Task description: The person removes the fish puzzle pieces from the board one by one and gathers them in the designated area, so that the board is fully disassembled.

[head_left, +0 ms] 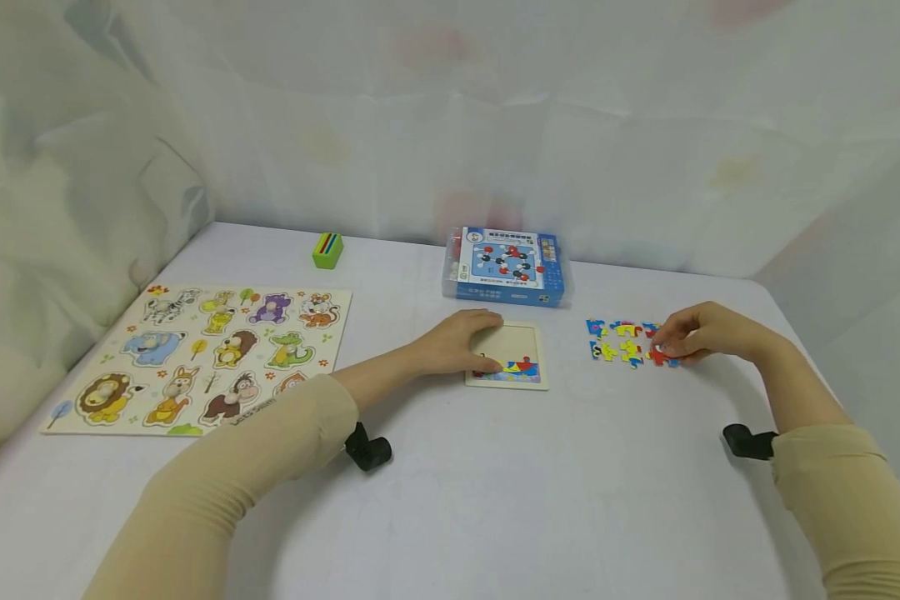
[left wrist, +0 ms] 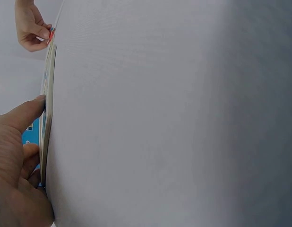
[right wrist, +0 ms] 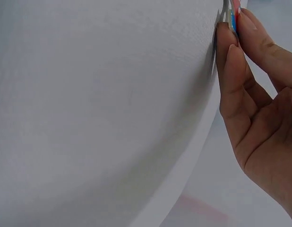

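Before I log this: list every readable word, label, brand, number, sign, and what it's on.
None readable with certainty.
Blue box: title, labels and side print, too small and blurred.
Animal puzzle board: dark lettering beside the left sleeve, too blurred.
Small puzzle tray and loose pieces: no readable text.

Pale fabric (head_left: pixel 615 125) with faint pink and yellow blotches hung behind the white tabletop (head_left: pixel 540 483) and flanked it.
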`<state>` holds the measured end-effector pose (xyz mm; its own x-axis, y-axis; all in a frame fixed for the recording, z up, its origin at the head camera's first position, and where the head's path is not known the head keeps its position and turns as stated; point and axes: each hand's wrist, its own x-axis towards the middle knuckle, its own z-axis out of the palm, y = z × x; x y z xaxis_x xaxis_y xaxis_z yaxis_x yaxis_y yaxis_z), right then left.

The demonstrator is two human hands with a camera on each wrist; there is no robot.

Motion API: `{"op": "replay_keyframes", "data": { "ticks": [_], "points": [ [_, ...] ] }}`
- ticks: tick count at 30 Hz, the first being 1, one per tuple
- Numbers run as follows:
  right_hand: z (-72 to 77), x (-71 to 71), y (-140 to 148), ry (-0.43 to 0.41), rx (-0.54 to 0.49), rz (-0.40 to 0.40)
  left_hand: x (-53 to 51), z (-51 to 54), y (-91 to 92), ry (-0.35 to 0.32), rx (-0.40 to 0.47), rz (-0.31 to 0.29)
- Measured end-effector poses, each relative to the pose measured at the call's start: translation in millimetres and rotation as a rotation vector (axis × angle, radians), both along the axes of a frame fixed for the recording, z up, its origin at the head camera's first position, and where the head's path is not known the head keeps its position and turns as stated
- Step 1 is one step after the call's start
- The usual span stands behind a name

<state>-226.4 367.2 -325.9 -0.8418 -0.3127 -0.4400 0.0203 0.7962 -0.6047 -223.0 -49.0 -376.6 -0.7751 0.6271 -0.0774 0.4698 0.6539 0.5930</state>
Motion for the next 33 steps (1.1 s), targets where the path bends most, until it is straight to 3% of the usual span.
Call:
{"op": "replay_keyframes", "data": {
  "ticks": [25, 33],
  "points": [
    [-2.6, -3.8, -4.4, 0.019, 0.069, -0.01, 1.7, 2.0, -0.2, 0.006, -0.002, -0.001],
    [3.6, -1.4, -6.0, 0.035, 0.096, -0.011, 2.2, 3.3, -0.8, 0.007, 0.005, 0.0]
  ]
}}
